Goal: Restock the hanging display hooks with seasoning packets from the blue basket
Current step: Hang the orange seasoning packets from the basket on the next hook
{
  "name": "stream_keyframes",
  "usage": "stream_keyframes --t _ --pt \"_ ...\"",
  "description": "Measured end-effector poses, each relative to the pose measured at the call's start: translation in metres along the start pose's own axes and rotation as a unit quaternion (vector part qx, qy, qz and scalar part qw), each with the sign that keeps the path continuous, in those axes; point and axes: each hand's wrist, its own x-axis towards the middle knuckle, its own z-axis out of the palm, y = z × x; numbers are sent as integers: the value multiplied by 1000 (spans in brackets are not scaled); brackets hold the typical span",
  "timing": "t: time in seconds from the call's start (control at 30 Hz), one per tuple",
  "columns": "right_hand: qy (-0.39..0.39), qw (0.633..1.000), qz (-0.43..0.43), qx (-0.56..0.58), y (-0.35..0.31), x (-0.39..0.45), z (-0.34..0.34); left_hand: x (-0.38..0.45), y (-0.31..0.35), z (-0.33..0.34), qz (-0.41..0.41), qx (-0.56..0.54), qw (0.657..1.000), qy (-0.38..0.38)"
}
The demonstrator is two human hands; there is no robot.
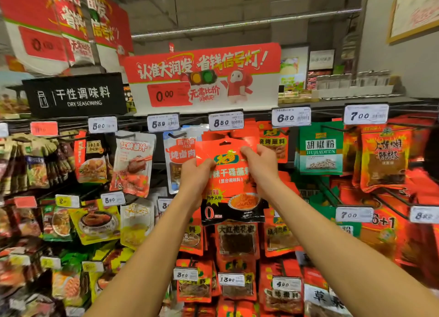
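You hold one red seasoning packet upright in front of the top row of the hanging display, directly below the 8.80 price tag. Its hang hole sits near the top edge; whether it is already on a hook cannot be told, since the hook itself is hidden behind the packet. More red packets of what looks like the same product hang just behind it.

The blue basket is out of frame. The display hooks around the packet carry stock: a clear-windowed sauce packet to the left, a white and blue packet partly covered by your left hand, and green pepper packets to the right. Lower rows are blurred and their labels hard to read.

Your left hand pinches the packet's left edge, fingers closed on it, thumb on the front. Your right hand grips the upper right edge likewise, fingers curled over the front face.
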Motion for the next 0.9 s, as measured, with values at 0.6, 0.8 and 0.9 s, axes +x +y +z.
stream_keyframes --t 0.6,0.8,0.9 --pt "125 986 -36 -103 -9 32 18 34 36 26 26 82 995 55" --pt "128 985 -20 -112 -10 36 18 37 41 27 17 119 991 58" --pt "134 986 -10 -95 -9 39 18 37 43 28 8 128 990 54"
